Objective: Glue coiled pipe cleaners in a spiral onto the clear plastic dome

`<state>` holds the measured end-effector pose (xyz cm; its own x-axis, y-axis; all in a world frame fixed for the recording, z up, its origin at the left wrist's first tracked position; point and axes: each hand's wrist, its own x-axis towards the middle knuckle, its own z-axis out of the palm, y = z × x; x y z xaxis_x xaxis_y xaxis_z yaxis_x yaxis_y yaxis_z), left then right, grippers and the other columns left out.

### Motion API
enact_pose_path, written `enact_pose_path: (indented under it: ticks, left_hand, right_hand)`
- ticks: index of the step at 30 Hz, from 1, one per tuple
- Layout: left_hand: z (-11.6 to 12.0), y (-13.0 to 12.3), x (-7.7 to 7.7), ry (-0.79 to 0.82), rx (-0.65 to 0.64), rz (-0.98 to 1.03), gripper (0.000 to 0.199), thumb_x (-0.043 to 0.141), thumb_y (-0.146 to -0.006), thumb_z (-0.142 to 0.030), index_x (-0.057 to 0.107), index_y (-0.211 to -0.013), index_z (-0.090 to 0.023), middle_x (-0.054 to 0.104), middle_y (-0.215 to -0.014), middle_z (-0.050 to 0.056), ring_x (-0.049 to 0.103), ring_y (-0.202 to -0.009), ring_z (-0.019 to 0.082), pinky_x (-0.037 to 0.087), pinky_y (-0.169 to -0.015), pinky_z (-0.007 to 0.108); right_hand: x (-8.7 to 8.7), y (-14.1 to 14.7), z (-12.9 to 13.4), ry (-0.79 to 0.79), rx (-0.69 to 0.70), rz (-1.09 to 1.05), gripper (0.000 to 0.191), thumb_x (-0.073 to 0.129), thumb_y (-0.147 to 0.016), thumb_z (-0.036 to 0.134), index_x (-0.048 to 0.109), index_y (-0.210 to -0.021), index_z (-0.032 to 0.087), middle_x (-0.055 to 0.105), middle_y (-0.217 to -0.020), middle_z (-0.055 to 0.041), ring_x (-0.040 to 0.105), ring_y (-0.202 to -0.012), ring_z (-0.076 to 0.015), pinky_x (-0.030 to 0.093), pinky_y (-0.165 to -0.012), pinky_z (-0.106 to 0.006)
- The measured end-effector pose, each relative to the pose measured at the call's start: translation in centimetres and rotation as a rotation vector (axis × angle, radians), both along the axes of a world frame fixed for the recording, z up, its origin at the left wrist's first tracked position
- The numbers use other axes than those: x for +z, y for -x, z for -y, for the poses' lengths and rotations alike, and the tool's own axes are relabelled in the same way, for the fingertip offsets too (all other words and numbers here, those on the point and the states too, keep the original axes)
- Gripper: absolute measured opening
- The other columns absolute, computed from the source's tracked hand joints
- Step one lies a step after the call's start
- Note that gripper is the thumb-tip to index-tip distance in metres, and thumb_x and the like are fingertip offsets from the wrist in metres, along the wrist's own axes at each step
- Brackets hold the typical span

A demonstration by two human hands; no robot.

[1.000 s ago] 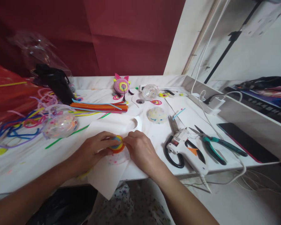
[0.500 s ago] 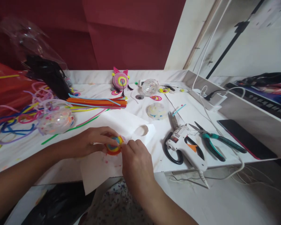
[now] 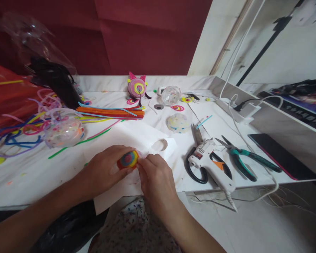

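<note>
Between my hands is a round coil (image 3: 127,159) with rings of orange, yellow, blue and pink. My left hand (image 3: 105,168) grips it from the left, thumb below and fingers above. Fingers of my right hand (image 3: 155,175) are pinched at its right edge. Clear plastic shows partly around the coil. White paper (image 3: 113,196) lies beneath my hands at the table's front edge. Behind them, a sheet with a round hole (image 3: 171,144) rests on the table.
A white glue gun (image 3: 213,161), black-handled scissors (image 3: 198,133), green-handled pliers (image 3: 242,158) and a phone (image 3: 281,154) lie right. Orange pipe cleaners (image 3: 110,112), clear domes (image 3: 65,133) and a pink round figure (image 3: 137,88) stand left and behind.
My left fingers have shifted off the coil's face to its rim, so more of its rings show. My right hand stays pinched at the edge. The view has shifted slightly.
</note>
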<state>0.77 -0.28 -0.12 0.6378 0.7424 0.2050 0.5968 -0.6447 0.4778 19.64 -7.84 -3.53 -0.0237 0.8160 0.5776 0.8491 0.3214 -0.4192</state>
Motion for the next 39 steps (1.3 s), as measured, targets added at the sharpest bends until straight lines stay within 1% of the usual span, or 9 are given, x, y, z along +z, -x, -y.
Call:
enact_pose_path:
  ticks: [4,10,21,25,29,32,35,37,39]
  left_hand:
    - [0.3,-0.3,-0.9,-0.024,0.049,0.004,0.047,0.058,-0.100,-0.062,0.070,-0.132,-0.031,0.079,-0.133,0.005,0.075,-0.121,0.030,0.060,-0.110,0.046]
    - [0.3,0.4,-1.9,-0.064,0.050,0.044,0.046,0.060,-0.099,-0.063,0.067,-0.138,-0.039,0.078,-0.137,-0.002,0.075,-0.122,0.032,0.060,-0.112,0.044]
    - [0.7,-1.2,-0.6,-0.135,0.004,0.003,0.032,0.059,-0.102,-0.045,0.075,-0.123,-0.026,0.082,-0.126,0.006,0.076,-0.116,0.028,0.062,-0.105,0.044]
    - [0.8,-1.7,0.0,-0.107,0.033,-0.023,0.032,0.057,-0.101,-0.045,0.077,-0.118,-0.026,0.082,-0.122,0.006,0.076,-0.113,0.028,0.062,-0.102,0.044]
    - [0.7,-1.8,0.3,-0.084,0.043,-0.039,0.033,0.058,-0.099,-0.049,0.077,-0.117,-0.028,0.082,-0.121,0.006,0.075,-0.111,0.029,0.062,-0.101,0.046]
    - [0.6,-1.7,0.2,-0.097,0.041,-0.057,0.031,0.058,-0.097,-0.044,0.076,-0.117,-0.028,0.082,-0.121,0.005,0.075,-0.110,0.029,0.061,-0.100,0.046]
    - [0.6,-1.7,0.0,-0.115,0.043,-0.073,0.032,0.058,-0.096,-0.039,0.076,-0.119,-0.027,0.081,-0.123,0.005,0.074,-0.113,0.030,0.061,-0.101,0.047]
    - [0.6,-1.6,-0.1,-0.118,0.059,-0.082,0.032,0.060,-0.092,-0.037,0.076,-0.118,-0.029,0.081,-0.123,0.005,0.074,-0.113,0.031,0.061,-0.099,0.047]
    - [0.6,-1.7,-0.2,-0.108,0.076,-0.093,0.033,0.061,-0.089,-0.036,0.076,-0.118,-0.030,0.081,-0.122,0.004,0.075,-0.113,0.031,0.062,-0.098,0.047]
  right_hand:
    - [0.0,-0.3,-0.1,0.019,0.023,-0.021,0.019,0.067,-0.095,0.004,0.077,-0.085,0.017,0.069,-0.076,-0.0049,0.063,-0.073,-0.0238,0.046,-0.066,-0.034]
    - [0.1,-0.7,-0.1,0.075,0.057,-0.018,0.018,0.067,-0.096,0.004,0.079,-0.090,0.016,0.070,-0.078,-0.0056,0.064,-0.076,-0.0243,0.046,-0.067,-0.034]
    - [0.2,-0.9,0.1,0.053,0.069,0.035,0.026,0.056,-0.099,0.003,0.076,-0.091,0.018,0.069,-0.080,-0.0058,0.061,-0.077,-0.0232,0.046,-0.068,-0.034]
    - [0.0,-1.5,0.1,0.105,0.145,-0.087,0.030,0.049,-0.102,0.004,0.077,-0.099,0.016,0.072,-0.087,-0.0083,0.066,-0.083,-0.0243,0.053,-0.072,-0.034]
    - [0.4,-2.7,0.6,0.111,0.203,-0.206,0.030,0.050,-0.103,0.004,0.075,-0.115,0.015,0.076,-0.095,-0.0088,0.070,-0.091,-0.0246,0.057,-0.079,-0.035]
    - [0.9,-4.5,2.2,0.004,0.120,-0.156,0.027,0.052,-0.104,0.004,0.072,-0.117,0.015,0.075,-0.095,-0.0090,0.069,-0.089,-0.0247,0.057,-0.078,-0.036]
    - [1.1,-7.5,4.6,-0.130,-0.063,0.043,0.027,0.054,-0.103,0.004,0.068,-0.121,0.017,0.074,-0.101,-0.0104,0.067,-0.091,-0.0261,0.056,-0.081,-0.040]
    - [0.8,-9.9,6.2,-0.139,-0.158,0.260,0.026,0.056,-0.104,0.009,0.064,-0.127,0.017,0.074,-0.105,-0.0131,0.066,-0.092,-0.0288,0.055,-0.081,-0.044]
    - [0.2,-12.2,7.6,-0.063,-0.285,0.444,0.020,0.057,-0.106,0.021,0.065,-0.124,0.018,0.073,-0.108,-0.0172,0.066,-0.092,-0.0341,0.054,-0.075,-0.047]
